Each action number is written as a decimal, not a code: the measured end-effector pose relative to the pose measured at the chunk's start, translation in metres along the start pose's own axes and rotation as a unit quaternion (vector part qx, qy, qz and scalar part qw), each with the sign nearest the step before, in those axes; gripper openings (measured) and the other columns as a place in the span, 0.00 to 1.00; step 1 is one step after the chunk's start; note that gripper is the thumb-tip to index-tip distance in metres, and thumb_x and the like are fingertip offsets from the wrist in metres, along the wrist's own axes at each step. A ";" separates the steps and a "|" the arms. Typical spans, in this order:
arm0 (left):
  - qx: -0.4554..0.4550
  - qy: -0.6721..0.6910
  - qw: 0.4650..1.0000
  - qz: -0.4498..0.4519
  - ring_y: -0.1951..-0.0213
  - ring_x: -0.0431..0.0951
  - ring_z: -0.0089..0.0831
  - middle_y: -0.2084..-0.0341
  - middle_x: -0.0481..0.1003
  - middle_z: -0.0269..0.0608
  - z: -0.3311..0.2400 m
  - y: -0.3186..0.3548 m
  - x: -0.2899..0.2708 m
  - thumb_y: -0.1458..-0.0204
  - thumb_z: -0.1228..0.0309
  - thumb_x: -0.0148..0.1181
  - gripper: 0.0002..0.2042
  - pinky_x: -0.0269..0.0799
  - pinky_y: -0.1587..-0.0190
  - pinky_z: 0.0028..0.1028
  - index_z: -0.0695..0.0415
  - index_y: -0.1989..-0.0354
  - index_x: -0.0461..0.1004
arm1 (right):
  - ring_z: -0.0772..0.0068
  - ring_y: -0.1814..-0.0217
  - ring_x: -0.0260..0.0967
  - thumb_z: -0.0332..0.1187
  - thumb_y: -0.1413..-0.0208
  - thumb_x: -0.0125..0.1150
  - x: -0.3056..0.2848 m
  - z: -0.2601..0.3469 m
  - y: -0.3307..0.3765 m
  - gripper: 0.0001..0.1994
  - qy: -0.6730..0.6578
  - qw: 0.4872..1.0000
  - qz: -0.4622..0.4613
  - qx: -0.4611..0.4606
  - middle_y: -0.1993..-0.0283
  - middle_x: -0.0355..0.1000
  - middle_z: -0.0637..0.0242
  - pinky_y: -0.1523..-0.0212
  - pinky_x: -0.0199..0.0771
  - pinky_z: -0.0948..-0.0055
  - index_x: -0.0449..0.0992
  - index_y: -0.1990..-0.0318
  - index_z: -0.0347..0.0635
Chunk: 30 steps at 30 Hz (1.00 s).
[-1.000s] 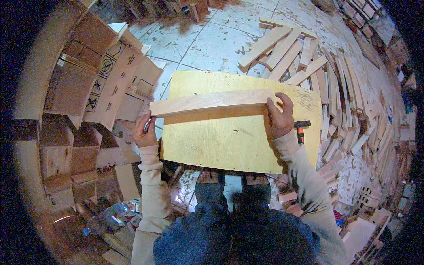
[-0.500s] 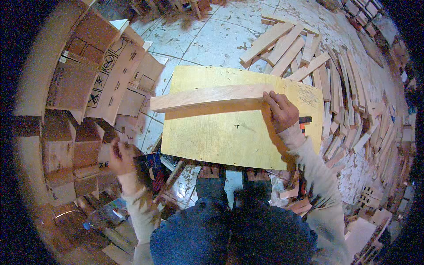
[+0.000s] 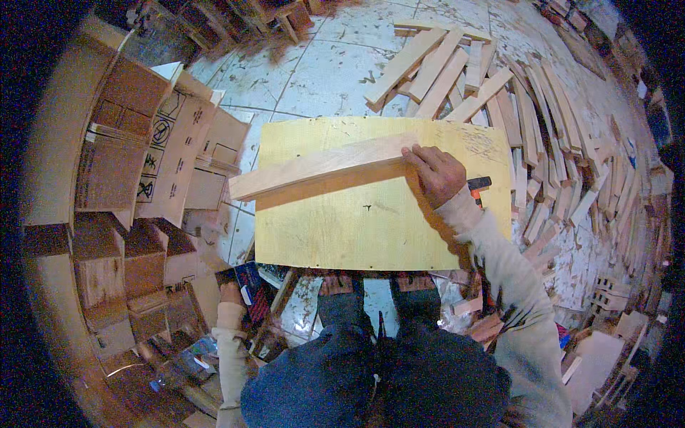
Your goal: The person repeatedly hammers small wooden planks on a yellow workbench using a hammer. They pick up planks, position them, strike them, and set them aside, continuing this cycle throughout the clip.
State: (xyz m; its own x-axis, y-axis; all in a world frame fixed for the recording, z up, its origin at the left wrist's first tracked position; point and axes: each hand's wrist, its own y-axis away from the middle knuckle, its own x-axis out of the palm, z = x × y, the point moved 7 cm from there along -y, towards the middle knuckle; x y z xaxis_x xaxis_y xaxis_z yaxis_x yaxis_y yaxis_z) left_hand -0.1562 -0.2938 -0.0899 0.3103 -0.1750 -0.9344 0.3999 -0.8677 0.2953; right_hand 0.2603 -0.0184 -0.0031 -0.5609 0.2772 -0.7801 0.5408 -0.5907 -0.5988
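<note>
A pale wooden plank (image 3: 321,165) lies slantwise across a yellow board (image 3: 321,235), its left end jutting past the board's edge. My right hand (image 3: 439,175) is closed on the plank's right end, fingertips over its near edge. Just right of that wrist, partly covered by the sleeve, is a tool with a black head and orange handle (image 3: 479,187), perhaps a hammer. Down at the left, my left hand (image 3: 230,293) is beside a blue and red box (image 3: 251,292). Its fingers are hidden, so whether it holds anything does not show.
Stacked wooden strips (image 3: 549,135) cover the tiled floor to the right and beyond the board. Open cardboard boxes (image 3: 171,150) line the left side. My feet (image 3: 339,285) are at the board's near edge. Wood scraps (image 3: 485,328) lie at lower right.
My left hand has dropped from beside the cardboard boxes to the blue and red box. The plank's right end stays in my right hand, and the view has shifted slightly.
</note>
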 end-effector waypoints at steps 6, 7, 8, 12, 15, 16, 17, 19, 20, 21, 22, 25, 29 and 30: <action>0.027 0.026 0.999 -0.032 0.65 0.78 0.52 0.68 0.78 0.52 0.012 0.024 -0.020 0.58 0.77 0.60 0.12 0.74 0.59 0.40 0.57 0.62 0.80 | 0.60 0.63 0.73 0.26 0.60 0.64 0.000 -0.004 -0.001 0.21 -0.023 1.000 0.002 0.014 0.60 0.74 0.60 0.67 0.76 0.67 0.76 0.53 0.42; 0.025 -0.019 0.999 -0.035 0.65 0.78 0.51 0.68 0.78 0.52 0.015 0.026 -0.024 0.58 0.78 0.60 0.12 0.75 0.60 0.39 0.58 0.62 0.79 | 0.60 0.63 0.74 0.26 0.60 0.64 0.000 -0.004 -0.001 0.21 -0.025 0.999 0.005 0.018 0.60 0.74 0.60 0.67 0.76 0.66 0.76 0.52 0.42; 0.019 -0.080 0.996 -0.036 0.66 0.78 0.50 0.68 0.78 0.51 0.017 0.028 -0.029 0.59 0.78 0.60 0.12 0.75 0.60 0.38 0.58 0.63 0.79 | 0.59 0.63 0.74 0.26 0.60 0.65 0.000 -0.004 -0.001 0.21 -0.024 1.000 0.006 0.016 0.60 0.75 0.60 0.66 0.76 0.66 0.76 0.52 0.42; 0.054 0.037 0.980 -0.189 0.65 0.79 0.44 0.68 0.78 0.48 -0.006 0.026 -0.081 0.54 0.78 0.62 0.08 0.75 0.60 0.33 0.60 0.65 0.78 | 0.59 0.62 0.74 0.26 0.60 0.65 -0.001 -0.003 -0.001 0.22 -0.028 0.999 0.006 0.017 0.60 0.75 0.59 0.65 0.77 0.66 0.76 0.52 0.42; 0.076 0.173 0.938 -0.291 0.64 0.79 0.35 0.67 0.78 0.43 -0.052 0.008 -0.121 0.50 0.79 0.61 0.05 0.75 0.60 0.30 0.63 0.64 0.77 | 0.59 0.63 0.74 0.25 0.60 0.65 -0.002 -0.003 0.000 0.23 -0.033 0.999 -0.007 0.016 0.60 0.75 0.59 0.66 0.77 0.66 0.76 0.51 0.43; 0.070 0.233 0.923 -0.299 0.64 0.79 0.32 0.66 0.78 0.42 -0.073 -0.004 -0.127 0.48 0.80 0.60 0.06 0.75 0.60 0.29 0.64 0.62 0.76 | 0.59 0.63 0.74 0.25 0.60 0.65 -0.001 -0.004 0.001 0.23 -0.035 0.999 -0.007 0.019 0.60 0.75 0.59 0.66 0.77 0.67 0.76 0.51 0.43; 0.051 0.356 0.892 -0.273 0.63 0.79 0.31 0.65 0.78 0.42 -0.094 -0.020 -0.126 0.49 0.82 0.60 0.09 0.75 0.58 0.29 0.64 0.59 0.74 | 0.59 0.63 0.74 0.25 0.59 0.65 -0.001 -0.004 0.001 0.23 -0.039 0.999 -0.009 0.018 0.61 0.75 0.59 0.67 0.77 0.67 0.76 0.51 0.43; 0.092 0.499 0.830 -0.233 0.62 0.78 0.31 0.64 0.77 0.43 -0.160 -0.056 -0.120 0.49 0.83 0.60 0.13 0.76 0.55 0.29 0.64 0.55 0.72 | 0.60 0.64 0.74 0.25 0.59 0.65 0.002 -0.006 0.003 0.22 -0.045 0.999 0.002 0.031 0.61 0.75 0.59 0.67 0.77 0.67 0.76 0.50 0.44; 0.153 0.522 0.809 -0.223 0.61 0.78 0.31 0.63 0.77 0.44 -0.200 -0.071 -0.120 0.50 0.83 0.61 0.14 0.76 0.54 0.29 0.64 0.53 0.71 | 0.60 0.63 0.74 0.25 0.59 0.65 0.002 -0.006 0.004 0.23 -0.039 0.999 -0.001 0.028 0.61 0.75 0.59 0.67 0.77 0.67 0.76 0.50 0.44; 0.191 0.593 0.768 -0.151 0.61 0.78 0.31 0.63 0.77 0.44 -0.238 -0.086 -0.112 0.50 0.83 0.60 0.14 0.75 0.55 0.28 0.64 0.54 0.71 | 0.60 0.63 0.74 0.25 0.59 0.66 0.003 -0.006 0.004 0.23 -0.031 0.999 0.006 0.029 0.60 0.75 0.59 0.67 0.77 0.68 0.75 0.50 0.44; 0.209 0.566 0.790 -0.108 0.62 0.79 0.29 0.63 0.77 0.43 -0.273 -0.101 -0.103 0.49 0.82 0.61 0.14 0.75 0.56 0.27 0.64 0.54 0.72 | 0.60 0.63 0.74 0.26 0.59 0.66 0.004 -0.006 0.004 0.23 -0.022 0.999 0.014 0.033 0.60 0.75 0.59 0.66 0.77 0.68 0.75 0.50 0.44; 0.294 0.542 0.785 -0.064 0.65 0.79 0.25 0.66 0.79 0.41 -0.360 -0.126 -0.074 0.48 0.77 0.62 0.10 0.75 0.60 0.24 0.62 0.58 0.75 | 0.58 0.61 0.73 0.27 0.57 0.62 0.003 -0.004 0.004 0.23 -0.044 0.998 0.016 0.043 0.55 0.74 0.58 0.67 0.77 0.64 0.74 0.49 0.42; 0.235 0.501 0.832 -0.033 0.69 0.80 0.25 0.69 0.79 0.41 -0.384 -0.140 -0.030 0.49 0.75 0.62 0.05 0.76 0.65 0.24 0.60 0.64 0.78 | 0.54 0.58 0.73 0.26 0.50 0.58 -0.002 -0.002 0.008 0.20 -0.069 0.994 0.033 0.081 0.51 0.73 0.54 0.65 0.77 0.62 0.72 0.46 0.42; 0.274 0.518 0.808 -0.056 0.70 0.80 0.25 0.69 0.79 0.42 -0.386 -0.138 -0.031 0.49 0.75 0.62 0.05 0.76 0.66 0.24 0.60 0.64 0.78 | 0.53 0.58 0.73 0.25 0.49 0.57 -0.003 -0.002 0.012 0.20 -0.081 0.991 0.046 0.099 0.51 0.73 0.53 0.65 0.77 0.62 0.72 0.46 0.42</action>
State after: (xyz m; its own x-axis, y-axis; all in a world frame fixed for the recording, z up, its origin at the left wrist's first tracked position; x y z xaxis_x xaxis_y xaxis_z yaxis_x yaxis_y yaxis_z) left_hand 0.1120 0.0109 -0.0249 0.9678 0.1571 -0.1965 0.1224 -0.9764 -0.1780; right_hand 0.2702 -0.0246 -0.0079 -0.6175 0.0993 -0.7803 0.4692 -0.7497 -0.4667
